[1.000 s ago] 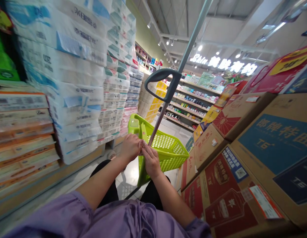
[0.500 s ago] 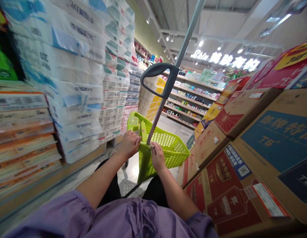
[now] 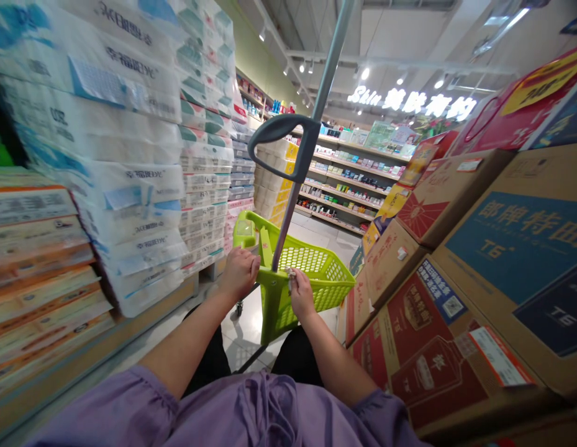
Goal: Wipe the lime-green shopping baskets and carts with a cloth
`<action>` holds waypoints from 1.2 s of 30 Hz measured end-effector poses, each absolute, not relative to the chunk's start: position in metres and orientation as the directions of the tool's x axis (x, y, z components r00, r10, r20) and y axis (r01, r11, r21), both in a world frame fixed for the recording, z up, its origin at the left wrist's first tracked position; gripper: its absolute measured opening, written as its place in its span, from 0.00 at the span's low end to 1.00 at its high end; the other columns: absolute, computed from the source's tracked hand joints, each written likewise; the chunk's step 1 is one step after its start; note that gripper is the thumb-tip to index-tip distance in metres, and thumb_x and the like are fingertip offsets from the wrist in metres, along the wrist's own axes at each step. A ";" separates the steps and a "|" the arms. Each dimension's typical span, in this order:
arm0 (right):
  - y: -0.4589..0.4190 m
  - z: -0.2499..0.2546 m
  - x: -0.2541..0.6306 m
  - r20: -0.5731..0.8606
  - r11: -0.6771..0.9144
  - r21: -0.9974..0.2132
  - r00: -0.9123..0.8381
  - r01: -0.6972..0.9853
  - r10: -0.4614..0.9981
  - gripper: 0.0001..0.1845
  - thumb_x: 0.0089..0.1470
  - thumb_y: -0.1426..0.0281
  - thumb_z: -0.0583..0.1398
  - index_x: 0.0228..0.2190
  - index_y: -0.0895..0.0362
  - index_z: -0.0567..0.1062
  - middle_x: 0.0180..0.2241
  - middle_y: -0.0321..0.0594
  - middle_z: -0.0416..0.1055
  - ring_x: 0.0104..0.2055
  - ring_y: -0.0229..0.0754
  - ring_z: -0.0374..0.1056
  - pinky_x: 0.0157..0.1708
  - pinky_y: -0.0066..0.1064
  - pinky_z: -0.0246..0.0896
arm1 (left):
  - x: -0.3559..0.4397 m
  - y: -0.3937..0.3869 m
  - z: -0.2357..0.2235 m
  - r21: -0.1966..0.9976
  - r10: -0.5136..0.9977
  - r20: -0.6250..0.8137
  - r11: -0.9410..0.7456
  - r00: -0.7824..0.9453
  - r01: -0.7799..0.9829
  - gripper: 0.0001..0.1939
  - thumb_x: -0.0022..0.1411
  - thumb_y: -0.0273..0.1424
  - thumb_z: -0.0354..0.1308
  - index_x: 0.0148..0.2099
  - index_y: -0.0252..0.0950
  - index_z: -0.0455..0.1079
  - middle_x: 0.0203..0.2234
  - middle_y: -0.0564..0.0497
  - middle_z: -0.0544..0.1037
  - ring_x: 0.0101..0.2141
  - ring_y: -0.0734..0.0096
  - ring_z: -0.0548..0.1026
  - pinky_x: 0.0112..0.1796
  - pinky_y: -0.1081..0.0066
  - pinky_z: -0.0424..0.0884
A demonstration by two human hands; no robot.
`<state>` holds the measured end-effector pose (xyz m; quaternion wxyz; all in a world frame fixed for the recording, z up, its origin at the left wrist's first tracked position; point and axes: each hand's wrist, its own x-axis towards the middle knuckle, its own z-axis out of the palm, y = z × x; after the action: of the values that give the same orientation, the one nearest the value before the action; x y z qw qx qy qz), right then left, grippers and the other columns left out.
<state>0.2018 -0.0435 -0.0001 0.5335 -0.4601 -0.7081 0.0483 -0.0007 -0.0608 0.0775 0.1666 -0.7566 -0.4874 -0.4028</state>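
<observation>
A lime-green rolling shopping basket (image 3: 271, 307) stands on the floor between my legs. My left hand (image 3: 240, 273) is closed around its near rim, left of the grey pole (image 3: 285, 226). Closed in a pinch, my right hand (image 3: 302, 297) is at the rim on the pole's other side. A small crumpled whitish wad (image 3: 290, 273), perhaps tissue, shows at its fingertips. The pole rises past a dark grey loop handle (image 3: 303, 149). Inside the part of the basket I can see, only its perforated walls show.
Stacked tissue packs (image 3: 143, 205) line the left side on a low wooden shelf base (image 3: 158, 313). Cardboard cartons (image 3: 484, 242) with price tags rise close on the right. Shelves of small goods (image 3: 348, 180) stand ahead, past pale floor tiles (image 3: 311, 230).
My right hand has drawn slightly right, away from the pole, and the whitish wad shows more plainly. My left hand keeps its grip on the rim. The view has shifted a little to the right.
</observation>
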 end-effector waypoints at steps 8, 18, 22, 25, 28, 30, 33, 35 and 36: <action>-0.048 0.003 0.193 0.742 0.675 -0.487 -0.145 0.554 0.654 0.22 0.58 0.75 0.50 0.52 0.55 0.71 0.52 0.45 0.69 0.57 0.43 0.61 0.60 0.39 0.54 | -0.003 -0.055 0.078 0.137 0.596 0.779 -0.467 0.196 0.874 0.23 0.68 0.35 0.38 0.28 0.37 0.70 0.25 0.47 0.75 0.35 0.62 0.70 0.50 0.57 0.63; -0.044 0.013 0.179 0.726 0.607 -0.516 -0.068 0.604 0.685 0.23 0.53 0.78 0.50 0.48 0.56 0.73 0.48 0.47 0.71 0.52 0.45 0.63 0.56 0.39 0.58 | -0.002 -0.049 0.078 0.148 0.620 0.761 -0.452 0.191 0.880 0.24 0.68 0.35 0.37 0.27 0.38 0.70 0.26 0.46 0.75 0.35 0.61 0.71 0.49 0.55 0.64; -0.043 0.015 0.185 0.740 0.636 -0.433 -0.150 0.639 0.655 0.25 0.53 0.78 0.51 0.52 0.55 0.71 0.50 0.45 0.69 0.55 0.45 0.61 0.58 0.40 0.55 | -0.011 -0.040 0.080 0.117 0.639 0.728 -0.473 0.248 0.873 0.23 0.68 0.34 0.38 0.30 0.37 0.71 0.28 0.46 0.77 0.35 0.62 0.71 0.48 0.56 0.64; -0.032 0.005 0.209 0.672 0.493 -0.479 -0.058 0.726 0.738 0.22 0.51 0.79 0.52 0.47 0.57 0.73 0.46 0.46 0.72 0.51 0.47 0.63 0.55 0.43 0.56 | -0.021 -0.033 0.083 0.060 0.640 0.699 -0.497 0.319 0.865 0.22 0.68 0.33 0.37 0.31 0.37 0.71 0.29 0.45 0.77 0.35 0.62 0.72 0.48 0.57 0.64; -0.021 -0.004 0.221 0.605 0.406 -0.488 -0.036 0.772 0.795 0.18 0.50 0.79 0.53 0.42 0.56 0.74 0.41 0.45 0.73 0.48 0.47 0.64 0.52 0.41 0.57 | -0.034 -0.024 0.084 0.029 0.648 0.673 -0.504 0.355 0.863 0.22 0.68 0.32 0.37 0.28 0.38 0.69 0.26 0.45 0.75 0.33 0.61 0.72 0.46 0.58 0.66; -0.017 -0.006 0.217 0.592 0.389 -0.489 -0.031 0.781 0.805 0.18 0.50 0.80 0.54 0.41 0.56 0.75 0.41 0.44 0.73 0.47 0.46 0.65 0.51 0.39 0.57 | -0.044 -0.018 0.083 0.046 0.657 0.686 -0.468 0.313 0.883 0.21 0.68 0.34 0.38 0.28 0.38 0.69 0.27 0.45 0.75 0.34 0.60 0.72 0.44 0.57 0.67; -0.017 -0.007 0.202 0.609 0.421 -0.509 -0.032 0.751 0.793 0.20 0.48 0.81 0.54 0.42 0.55 0.74 0.43 0.43 0.73 0.48 0.45 0.65 0.51 0.39 0.57 | -0.055 -0.012 0.079 0.095 0.645 0.741 -0.378 0.188 0.921 0.20 0.67 0.36 0.39 0.32 0.37 0.70 0.32 0.43 0.76 0.41 0.58 0.72 0.46 0.56 0.67; -0.017 -0.007 0.191 0.621 0.460 -0.554 -0.024 0.694 0.783 0.22 0.47 0.82 0.54 0.43 0.54 0.74 0.44 0.42 0.73 0.48 0.45 0.65 0.50 0.39 0.59 | -0.058 -0.013 0.075 0.125 0.630 0.764 -0.358 0.141 0.925 0.17 0.67 0.36 0.40 0.38 0.38 0.70 0.37 0.43 0.77 0.47 0.56 0.71 0.50 0.53 0.65; -0.016 -0.006 0.186 0.622 0.468 -0.595 0.005 0.654 0.783 0.23 0.47 0.81 0.53 0.44 0.54 0.73 0.43 0.42 0.73 0.48 0.45 0.66 0.49 0.39 0.60 | -0.058 -0.016 0.073 0.134 0.625 0.769 -0.357 0.130 0.924 0.16 0.66 0.35 0.41 0.41 0.38 0.70 0.39 0.43 0.77 0.50 0.55 0.69 0.52 0.51 0.63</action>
<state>0.1859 -0.0164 -0.0064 0.4907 -0.5116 -0.7022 0.0659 -0.0577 -0.0158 0.0729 0.1927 -0.7267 -0.5332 -0.3880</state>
